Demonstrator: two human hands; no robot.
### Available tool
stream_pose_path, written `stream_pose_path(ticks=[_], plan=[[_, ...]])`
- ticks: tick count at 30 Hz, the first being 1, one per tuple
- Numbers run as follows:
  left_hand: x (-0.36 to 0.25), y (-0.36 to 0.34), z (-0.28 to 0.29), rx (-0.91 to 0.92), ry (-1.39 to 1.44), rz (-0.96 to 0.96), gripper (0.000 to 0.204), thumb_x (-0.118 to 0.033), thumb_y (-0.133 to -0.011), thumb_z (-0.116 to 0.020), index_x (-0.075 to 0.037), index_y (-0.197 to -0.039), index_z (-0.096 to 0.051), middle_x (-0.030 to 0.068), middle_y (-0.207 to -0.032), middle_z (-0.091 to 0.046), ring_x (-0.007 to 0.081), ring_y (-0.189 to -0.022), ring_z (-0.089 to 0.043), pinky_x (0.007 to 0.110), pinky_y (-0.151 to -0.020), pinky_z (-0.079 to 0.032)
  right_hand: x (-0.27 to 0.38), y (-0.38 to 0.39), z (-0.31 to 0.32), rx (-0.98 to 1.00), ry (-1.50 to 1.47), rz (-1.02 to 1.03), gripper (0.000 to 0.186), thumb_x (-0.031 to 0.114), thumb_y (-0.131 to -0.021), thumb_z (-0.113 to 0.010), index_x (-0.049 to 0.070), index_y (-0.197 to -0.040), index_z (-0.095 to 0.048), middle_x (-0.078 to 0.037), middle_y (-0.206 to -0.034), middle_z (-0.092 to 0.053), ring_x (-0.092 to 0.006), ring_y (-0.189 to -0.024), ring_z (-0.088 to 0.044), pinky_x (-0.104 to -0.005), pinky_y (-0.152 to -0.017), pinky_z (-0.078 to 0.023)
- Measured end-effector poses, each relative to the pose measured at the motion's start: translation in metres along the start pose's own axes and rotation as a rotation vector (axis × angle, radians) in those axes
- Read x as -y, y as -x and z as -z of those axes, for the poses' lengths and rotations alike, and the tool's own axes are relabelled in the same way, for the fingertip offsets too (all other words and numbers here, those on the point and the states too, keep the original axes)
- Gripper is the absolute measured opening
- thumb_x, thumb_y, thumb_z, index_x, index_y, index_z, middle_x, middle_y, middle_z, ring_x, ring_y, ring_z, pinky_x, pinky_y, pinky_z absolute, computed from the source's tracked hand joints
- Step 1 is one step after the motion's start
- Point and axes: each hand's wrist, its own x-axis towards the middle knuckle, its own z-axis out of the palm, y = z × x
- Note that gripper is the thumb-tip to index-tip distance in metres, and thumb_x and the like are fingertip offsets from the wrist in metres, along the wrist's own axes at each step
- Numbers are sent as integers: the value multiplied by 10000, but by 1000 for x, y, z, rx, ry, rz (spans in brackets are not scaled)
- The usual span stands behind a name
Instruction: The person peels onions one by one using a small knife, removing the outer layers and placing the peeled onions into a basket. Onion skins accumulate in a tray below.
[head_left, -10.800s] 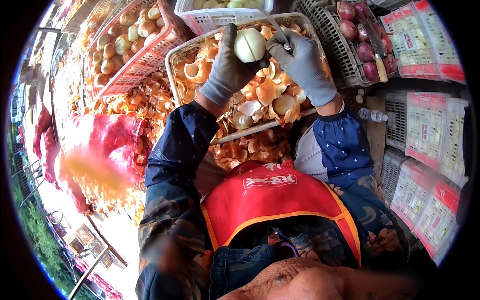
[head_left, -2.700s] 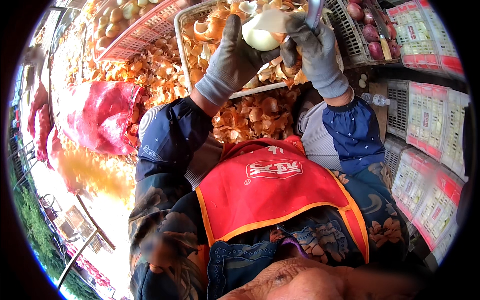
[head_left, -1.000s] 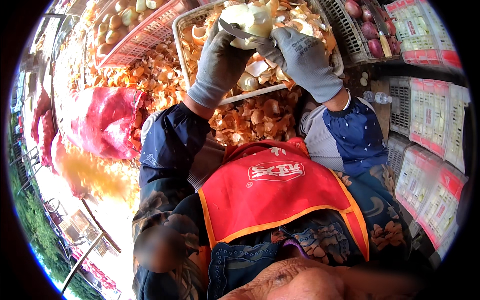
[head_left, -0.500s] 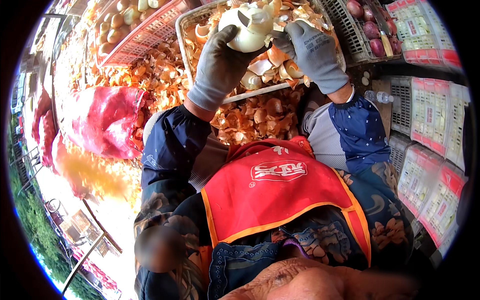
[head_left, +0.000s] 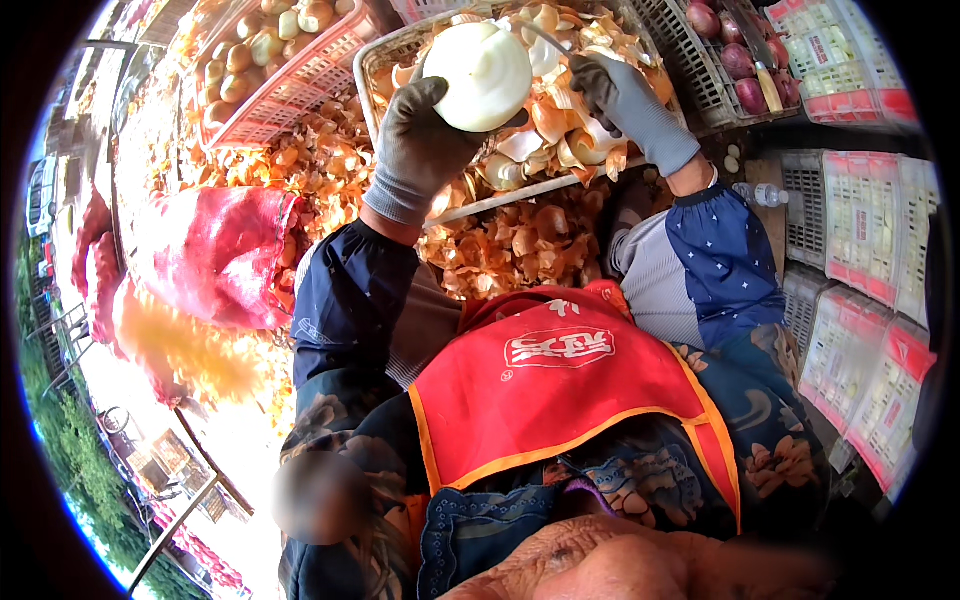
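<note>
In my gloved left hand (head_left: 425, 145) sits a peeled white onion (head_left: 478, 77), smooth and pale, cupped between thumb and fingers. My gloved right hand (head_left: 635, 115) is closed around a small knife (head_left: 545, 38); its handle is hidden in the glove. The thin dark blade points up and left, close beside the onion's right side, and I cannot tell whether it touches. Both hands are over a light-coloured crate (head_left: 500, 201) heaped with brown onion skins (head_left: 555, 120).
A pink crate (head_left: 300, 88) of unpeeled onions stands far left, near a red mesh sack (head_left: 215, 255). Far right, a dark crate (head_left: 700, 70) holds red onions and a wooden-handled knife (head_left: 768, 88). Stacked crates (head_left: 860, 230) and a plastic bottle (head_left: 765, 195) are at right. Skins cover the ground.
The onion has been turned in my left hand, and its smooth round side now shows. My right hand has drawn away to the right, leaving the knife blade in plain view.
</note>
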Motion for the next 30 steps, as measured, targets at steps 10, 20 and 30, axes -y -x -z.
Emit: stream_pose_path(ticks=[10,20,30], plan=[[-45,-132,79,-374,-193,-113,481,-214,-914,-564,-34,-1315,-370,187,-1326,-450,375,-1238,-455,587,-1012,-421,42,-17,-34,83,-787,-304,355,395,-947,-569,41,-956,-571,-8,-652,-524,-121,-451,-485,-271,-378,-361],[-120,-182,112,-463,-741,-488,409,-161,-912,-597,-25,-1279,-480,114,-984,-645,210,-772,-664,325,-656,-574,-40,-54,-95,92,-540,-596,381,412,-939,-569,31,-953,-561,-23,-616,-496,-143,-438,-464,-294,-377,-357],[-276,-129,239,-994,-2219,-554,473,-297,-766,-673,-90,-1183,-592,183,-1120,-592,370,-1045,-564,447,-896,-465,-179,-44,-146,85,1,-443,346,333,-971,-510,42,-1159,-520,-71,-907,-568,-165,-787,-503,-305,-686,-447]])
